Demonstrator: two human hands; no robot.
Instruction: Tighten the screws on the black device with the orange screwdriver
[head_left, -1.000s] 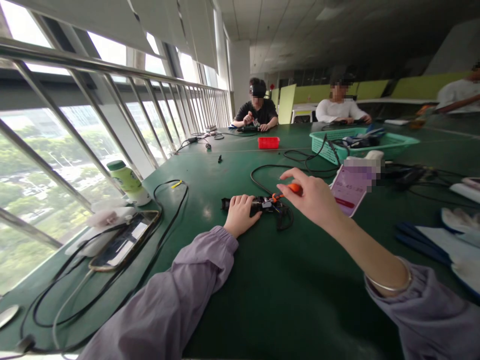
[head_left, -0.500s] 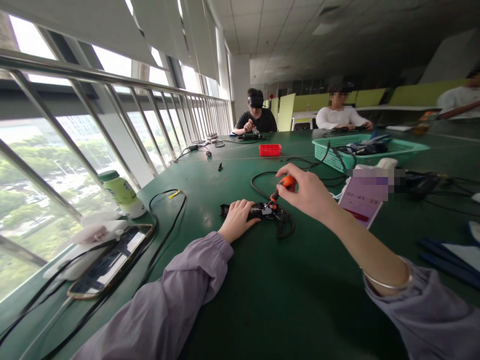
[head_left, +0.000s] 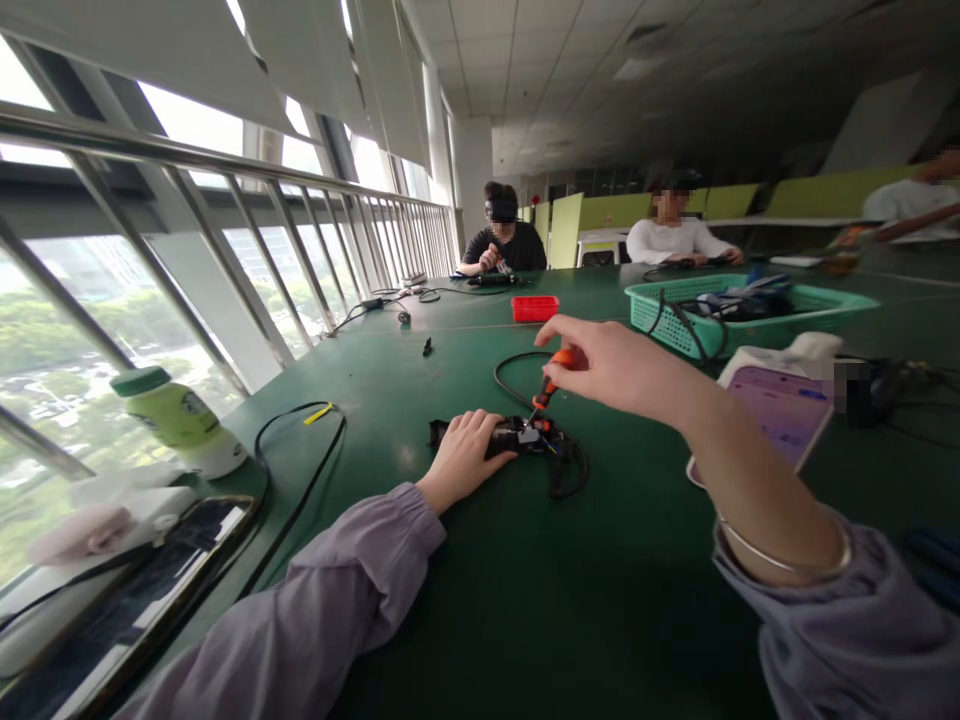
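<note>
A long black device with a tube-like body lies on the green table, thin wires showing at its right end. My left hand is wrapped over its body from above and presses it to the tabletop. In my right hand is an orange-and-black screwdriver, pinched by the handle between thumb and fingers. Its shaft slants down to the right part of the device; the exact spot where the tip rests is too small to make out. A black cord curls beside the device.
Ahead stand a red tray and a teal basket holding dark parts and cables. A phone leans at right. On the left are a green bottle, another phone and a black cable. Several people sit farther off.
The camera view has shifted, so the bottle and left phone appear farther left and lower. Both hands keep their holds; the fingers of my right hand have turned slightly around the screwdriver handle.
</note>
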